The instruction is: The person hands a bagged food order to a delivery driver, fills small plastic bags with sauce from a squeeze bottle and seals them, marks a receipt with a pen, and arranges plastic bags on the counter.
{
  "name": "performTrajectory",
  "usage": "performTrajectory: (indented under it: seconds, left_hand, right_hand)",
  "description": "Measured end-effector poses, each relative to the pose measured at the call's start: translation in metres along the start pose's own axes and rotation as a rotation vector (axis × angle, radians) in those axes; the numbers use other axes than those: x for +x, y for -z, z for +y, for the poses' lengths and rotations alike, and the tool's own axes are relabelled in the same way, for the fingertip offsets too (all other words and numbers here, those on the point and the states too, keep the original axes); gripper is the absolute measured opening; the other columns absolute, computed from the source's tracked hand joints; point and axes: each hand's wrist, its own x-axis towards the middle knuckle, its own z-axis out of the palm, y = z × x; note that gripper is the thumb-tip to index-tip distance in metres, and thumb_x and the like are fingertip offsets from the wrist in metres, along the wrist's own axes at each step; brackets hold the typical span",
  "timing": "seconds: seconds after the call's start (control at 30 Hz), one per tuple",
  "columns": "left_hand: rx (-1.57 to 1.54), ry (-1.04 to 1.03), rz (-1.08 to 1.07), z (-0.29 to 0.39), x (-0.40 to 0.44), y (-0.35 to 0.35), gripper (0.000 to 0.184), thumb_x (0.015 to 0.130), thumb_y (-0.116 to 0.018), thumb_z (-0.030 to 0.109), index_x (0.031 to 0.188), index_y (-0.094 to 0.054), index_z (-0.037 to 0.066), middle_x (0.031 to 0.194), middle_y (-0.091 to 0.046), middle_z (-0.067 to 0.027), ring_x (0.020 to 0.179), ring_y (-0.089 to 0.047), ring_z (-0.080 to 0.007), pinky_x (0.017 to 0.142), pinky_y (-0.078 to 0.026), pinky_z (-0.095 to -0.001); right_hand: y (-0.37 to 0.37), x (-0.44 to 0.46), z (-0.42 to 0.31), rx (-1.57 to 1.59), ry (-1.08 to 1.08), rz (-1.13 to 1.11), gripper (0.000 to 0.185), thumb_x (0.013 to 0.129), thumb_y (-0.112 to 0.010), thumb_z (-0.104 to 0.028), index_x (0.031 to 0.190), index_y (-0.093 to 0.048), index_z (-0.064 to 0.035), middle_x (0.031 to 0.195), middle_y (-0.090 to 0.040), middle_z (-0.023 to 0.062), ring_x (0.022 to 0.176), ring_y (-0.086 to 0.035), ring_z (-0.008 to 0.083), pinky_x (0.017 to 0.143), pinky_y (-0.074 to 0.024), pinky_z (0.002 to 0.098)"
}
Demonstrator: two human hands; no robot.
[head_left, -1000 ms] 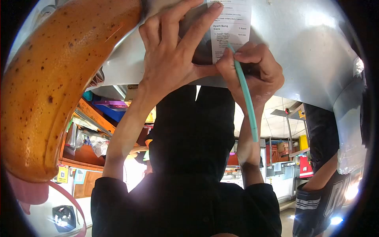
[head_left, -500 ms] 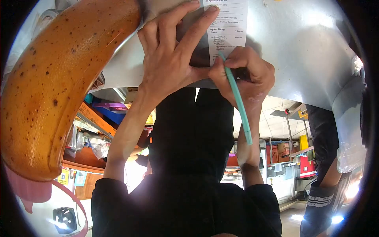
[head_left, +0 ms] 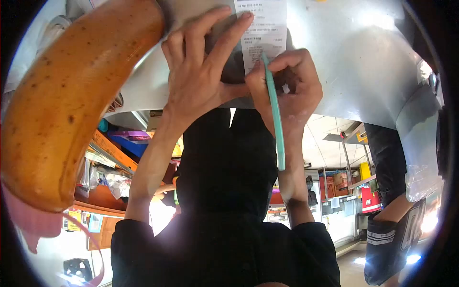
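A printed white receipt (head_left: 267, 28) lies on the shiny metal tabletop. My left hand (head_left: 196, 79) rests palm down with its fingers spread, the index fingertip on the receipt's left edge and the thumb stretched towards its lower end. In a pinch, my right hand (head_left: 291, 88) holds a light green pen (head_left: 276, 115), its tip over the small print in the lower part of the receipt. The back end of the pen points down towards my forearm. My right fingers partly cover the receipt's bottom.
A large bottle of orange, speckled sauce (head_left: 71, 105) with a pink cap (head_left: 36, 220) fills the left side. Another person's arm (head_left: 397, 208) and dark clothes show at the right, near clear plastic (head_left: 423, 182). Cluttered shelves (head_left: 107, 191) stand beyond the metal table (head_left: 354, 62).
Both hands, the receipt and the pen have shifted left in the view. The pen stands more upright in the picture. The other person's arm at the right has moved.
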Motion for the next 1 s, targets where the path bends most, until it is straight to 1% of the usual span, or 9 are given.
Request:
performTrajectory:
  seconds: [0.17, 0.3, 0.43, 0.57, 0.63, 0.73, 0.8, 0.9, 1.0]
  left_hand:
    - [-0.004, 0.061, -0.094, 0.006, 0.004, 0.013, 0.097, 0.056, -0.076, 0.063, 0.140, -0.048, 0.023, 0.138, -0.044, -0.0018, 0.111, -0.041, -0.0285, 0.096, -0.033, -0.0448]
    - [-0.192, 0.083, -0.167, 0.003, 0.003, 0.025, 0.109, 0.059, -0.081, 0.058, 0.144, -0.037, 0.006, 0.145, -0.037, -0.0149, 0.132, -0.033, -0.0351, 0.107, -0.023, -0.0499]
    - [-0.188, 0.179, -0.242, 0.024, -0.030, 0.056, 0.084, 0.077, -0.077, 0.038, 0.144, -0.037, 0.006, 0.145, -0.038, -0.0166, 0.134, -0.033, -0.0335, 0.108, -0.029, -0.0438]
    - [-0.767, 0.365, -0.987, 0.029, -0.070, 0.155, 0.050, 0.085, -0.072, 0.022, 0.131, -0.056, 0.012, 0.120, -0.062, -0.0087, 0.104, -0.062, -0.0231, 0.087, -0.048, -0.0312]
    - [-0.934, 0.206, -1.004, 0.010, -0.060, 0.218, 0.040, 0.083, -0.074, 0.014, 0.121, -0.063, 0.004, 0.105, -0.068, -0.0092, 0.092, -0.066, -0.0192, 0.077, -0.051, -0.0276]
    - [-0.952, 0.562, -0.105, -0.056, -0.088, 0.268, 0.043, 0.099, -0.050, 0.037, 0.101, -0.062, -0.003, 0.084, -0.066, -0.0093, 0.069, -0.063, -0.0155, 0.064, -0.049, -0.0259]
    - [-0.261, 0.599, 0.241, -0.114, -0.048, 0.281, 0.028, 0.098, -0.055, 0.027, 0.106, -0.061, 0.001, 0.084, -0.060, -0.0055, 0.070, -0.057, -0.0122, 0.067, -0.046, -0.0262]
    - [0.274, 0.316, 0.430, -0.216, -0.007, 0.279, 0.024, 0.098, -0.055, 0.019, 0.112, -0.060, 0.001, 0.094, -0.063, -0.0076, 0.088, -0.059, -0.0163, 0.079, -0.047, -0.0301]
    - [0.191, 0.338, 0.389, -0.280, 0.013, 0.268, 0.022, 0.098, -0.055, 0.019, 0.108, -0.060, 0.000, 0.097, -0.063, -0.0080, 0.089, -0.059, -0.0189, 0.081, -0.047, -0.0318]
  right_hand:
    - [0.035, 0.015, -0.010, -0.321, 0.140, 0.142, 0.042, 0.077, -0.052, 0.017, 0.114, -0.047, -0.0019, 0.106, -0.048, 0.0067, 0.080, -0.047, 0.0103, 0.068, -0.0419, 0.0218]
    - [0.053, 0.063, -0.034, -0.168, 0.277, 0.379, 0.036, 0.081, -0.053, 0.013, 0.113, -0.049, -0.0014, 0.100, -0.048, 0.0068, 0.081, -0.043, 0.0140, 0.076, -0.0392, 0.0269]
    - [0.061, 0.122, -0.055, -0.201, 0.473, 0.358, 0.034, 0.088, -0.061, -0.003, 0.121, -0.050, -0.0012, 0.104, -0.053, 0.0101, 0.092, -0.049, 0.0170, 0.080, -0.0405, 0.0311]
    - [0.050, 0.186, -0.087, -0.466, 0.687, 0.245, 0.042, 0.086, -0.063, -0.009, 0.127, -0.050, -0.0060, 0.108, -0.056, 0.0142, 0.095, -0.052, 0.0277, 0.084, -0.0401, 0.0383]
    - [0.036, 0.212, -0.082, -0.602, 0.768, 0.169, 0.049, 0.086, -0.064, -0.016, 0.133, -0.049, -0.0166, 0.108, -0.054, 0.0133, 0.092, -0.049, 0.0309, 0.083, -0.0384, 0.0422]
    - [0.013, 0.223, -0.074, -0.760, 0.652, 0.219, 0.051, 0.088, -0.063, -0.024, 0.137, -0.047, -0.0276, 0.106, -0.052, 0.0113, 0.089, -0.047, 0.0299, 0.078, -0.0373, 0.0427]
    - [0.006, 0.227, -0.070, -0.771, 0.648, 0.253, 0.051, 0.088, -0.063, -0.026, 0.137, -0.046, -0.0300, 0.105, -0.051, 0.0109, 0.088, -0.046, 0.0298, 0.077, -0.0368, 0.0428]
    - [0.005, 0.223, -0.068, -0.815, 0.661, 0.300, 0.052, 0.089, -0.063, -0.026, 0.138, -0.046, -0.0279, 0.104, -0.050, 0.0109, 0.087, -0.046, 0.0281, 0.076, -0.0366, 0.0407]
    - [0.007, 0.218, -0.079, -0.830, 0.623, 0.249, 0.050, 0.089, -0.060, -0.025, 0.137, -0.045, -0.0206, 0.112, -0.048, 0.0159, 0.091, -0.045, 0.0329, 0.079, -0.0364, 0.0459]
